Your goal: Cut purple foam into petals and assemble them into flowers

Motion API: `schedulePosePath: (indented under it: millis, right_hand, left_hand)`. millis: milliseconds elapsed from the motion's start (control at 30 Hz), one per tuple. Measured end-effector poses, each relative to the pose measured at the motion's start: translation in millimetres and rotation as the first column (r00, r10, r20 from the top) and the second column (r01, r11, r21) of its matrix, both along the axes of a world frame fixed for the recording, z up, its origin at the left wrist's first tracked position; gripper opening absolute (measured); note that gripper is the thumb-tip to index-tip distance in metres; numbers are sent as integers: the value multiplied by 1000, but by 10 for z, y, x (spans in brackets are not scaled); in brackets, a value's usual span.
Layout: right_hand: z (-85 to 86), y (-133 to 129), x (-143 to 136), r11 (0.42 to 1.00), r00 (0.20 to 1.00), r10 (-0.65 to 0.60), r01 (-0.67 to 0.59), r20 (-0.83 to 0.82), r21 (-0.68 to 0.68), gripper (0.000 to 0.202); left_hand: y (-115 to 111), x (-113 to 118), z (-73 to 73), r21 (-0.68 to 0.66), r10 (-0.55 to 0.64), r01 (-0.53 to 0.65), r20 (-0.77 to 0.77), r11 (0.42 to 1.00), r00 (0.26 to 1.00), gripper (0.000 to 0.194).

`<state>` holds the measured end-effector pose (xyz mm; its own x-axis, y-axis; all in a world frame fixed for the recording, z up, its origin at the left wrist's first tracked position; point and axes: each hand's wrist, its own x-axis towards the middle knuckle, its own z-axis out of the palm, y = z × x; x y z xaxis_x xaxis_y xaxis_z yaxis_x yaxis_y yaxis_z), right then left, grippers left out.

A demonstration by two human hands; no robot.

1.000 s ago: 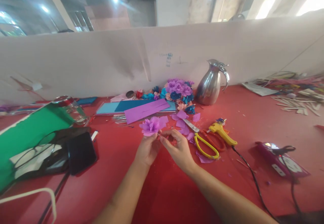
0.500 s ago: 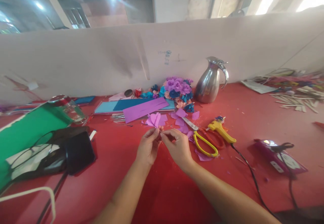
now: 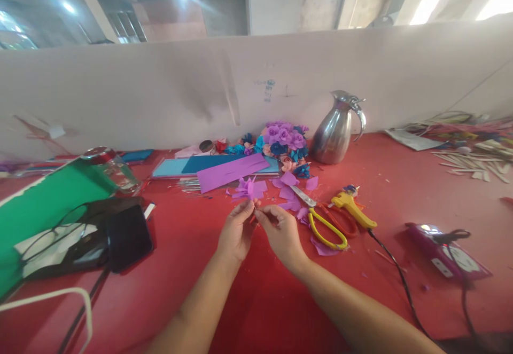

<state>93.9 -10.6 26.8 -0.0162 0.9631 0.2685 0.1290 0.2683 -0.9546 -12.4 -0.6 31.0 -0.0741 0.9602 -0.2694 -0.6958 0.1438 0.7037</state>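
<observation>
Pinches a purple flower (image 3: 250, 189) at its bottom with left hand (image 3: 235, 231) and right hand (image 3: 281, 231). Has petals (image 3: 242, 186) on; looks partly made, with loose purple pieces (image 3: 288, 178) nearby.

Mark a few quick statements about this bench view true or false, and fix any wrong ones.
1. The left hand and right hand are close together at the base of a purple flower. True.
2. The scissors lie left of both hands. False: they lie to the right.
3. The metal jug stands upright on the red table. True.
4. The yellow glue gun is in the right hand. False: it lies on the table beyond the scissors.
5. The black phone is left of both hands. True.
</observation>
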Motion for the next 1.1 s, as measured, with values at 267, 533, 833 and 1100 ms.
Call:
schedulePosePath:
  millis: [267, 533, 833, 1100]
  right_hand:
    - [279, 79, 551, 991, 875, -115, 72, 469, 109, 20]
    - [98, 264, 1874, 856, 239, -246, 509, 939, 95, 39]
    - [-91, 396, 1973, 857, 268, -108, 514, 957, -48, 39]
    - [-16, 455, 2023, 848, 209, -62, 527, 976, -59, 21]
  left_hand:
    - [16, -40, -6, 117, 100, -91, -78, 989, 992, 16]
    - [-10, 6, -13, 302, 169, -98, -217, 948, 961, 17]
    - [-62, -12, 30, 385, 133, 11, -346, 923, 929, 20]
    - [40, -39, -42, 245, 123, -99, -83, 964, 989, 13]
